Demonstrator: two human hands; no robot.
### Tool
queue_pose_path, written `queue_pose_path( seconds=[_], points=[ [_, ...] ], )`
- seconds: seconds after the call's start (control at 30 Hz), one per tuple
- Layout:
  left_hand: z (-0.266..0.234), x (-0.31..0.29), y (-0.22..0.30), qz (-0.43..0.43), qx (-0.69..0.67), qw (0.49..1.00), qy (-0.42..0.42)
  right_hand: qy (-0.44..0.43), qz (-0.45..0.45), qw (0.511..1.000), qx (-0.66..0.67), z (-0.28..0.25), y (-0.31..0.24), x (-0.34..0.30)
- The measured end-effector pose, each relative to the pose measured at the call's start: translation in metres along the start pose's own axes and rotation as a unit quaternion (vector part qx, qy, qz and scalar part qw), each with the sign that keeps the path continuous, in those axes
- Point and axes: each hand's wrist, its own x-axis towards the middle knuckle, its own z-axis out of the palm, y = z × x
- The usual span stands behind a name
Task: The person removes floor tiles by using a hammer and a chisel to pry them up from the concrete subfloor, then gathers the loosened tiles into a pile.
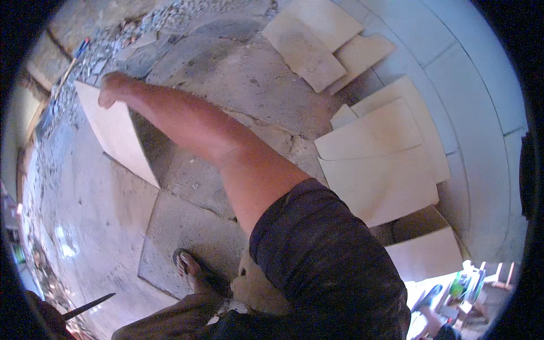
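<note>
Across the middle reaches my right arm in a dark sleeve. At its end my right hand (115, 88) is closed on the top edge of a cream tile (116, 130). The tile stands tilted on its edge, its lower corner close to the grey slab floor (187, 221). In the dim lower left corner my left hand (48, 314) shows in part, closed round a tool with a thin, dark, pointed blade (89, 306). The tool's handle is hidden. My bare foot (188, 264) in a dark sandal rests on the slab.
Several cream tiles (374, 161) lie overlapping to the right, with more tiles (311, 42) at the far right. Another tile (428, 255) leans nearer to me. Pale blue-grey tiled flooring (470, 102) runs along the right side. Gravel (127, 31) and a long-handled tool (71, 68) lie far left.
</note>
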Motion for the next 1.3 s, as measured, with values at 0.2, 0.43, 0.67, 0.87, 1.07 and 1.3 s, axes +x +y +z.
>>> queue_pose_path(
  seconds=[0.2, 0.43, 0.67, 0.87, 1.07, 1.3],
  points=[
    [0.008, 0.002, 0.003, -0.003, -0.037, 0.998, -0.051, 0.072, 0.027, 0.994, -0.075, -0.073, 0.041, -0.078],
    [0.002, 0.008, 0.001, -0.024, -0.065, 0.994, -0.088, 0.141, -0.005, 0.961, -0.237, -0.186, 0.064, -0.161],
    [0.039, 0.029, 0.0, -0.08, -0.266, 0.938, -0.208, 0.275, 0.11, 0.925, -0.237, -0.274, 0.136, -0.257],
    [0.095, 0.016, 0.021, 0.067, -0.167, 0.959, -0.219, 0.289, 0.191, 0.875, -0.337, -0.31, 0.197, -0.294],
    [0.129, 0.021, 0.031, 0.093, -0.167, 0.931, -0.312, 0.266, 0.26, 0.865, -0.337, -0.321, 0.2, -0.339],
    [0.157, 0.012, 0.039, 0.093, -0.145, 0.931, -0.321, 0.228, 0.263, 0.848, -0.4, -0.327, 0.261, -0.382]
  ],
)
